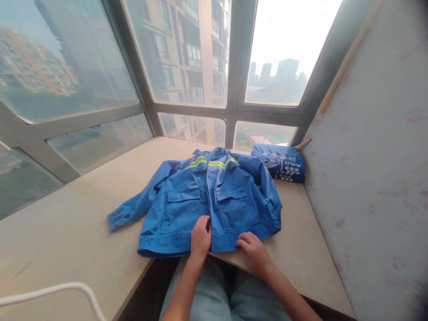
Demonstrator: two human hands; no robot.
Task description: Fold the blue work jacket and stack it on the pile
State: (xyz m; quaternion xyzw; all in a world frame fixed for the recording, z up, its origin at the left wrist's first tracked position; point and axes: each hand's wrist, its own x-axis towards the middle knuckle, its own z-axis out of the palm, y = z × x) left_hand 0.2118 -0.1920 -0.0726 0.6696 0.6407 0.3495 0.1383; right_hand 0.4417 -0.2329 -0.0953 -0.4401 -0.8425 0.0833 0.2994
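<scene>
A blue jacket (187, 209) lies front side up in the middle of a pale table (76, 218), with its collar at the far end and its bottom edge at the near end. It has 2 chest pockets with flaps, and bright yellow stripes (217, 164) run across the top. The left sleeve (133, 209) in the scene sticks out to the left, and the right sleeve (270, 191) bends down along the jacket's side. The left hand (200, 234) is curled narrow and holds the jacket's front edge, close to the bottom. The right hand (252, 252) has bent fingers touching the bottom edge, to the right; I cannot tell if they pinch the cloth. A dark blue bundle (284, 162) with white marks sits at the far right, just beside the jacket. A white cord (63, 286) curves at the near left. Big windows (187, 53) stand at the far side.
</scene>
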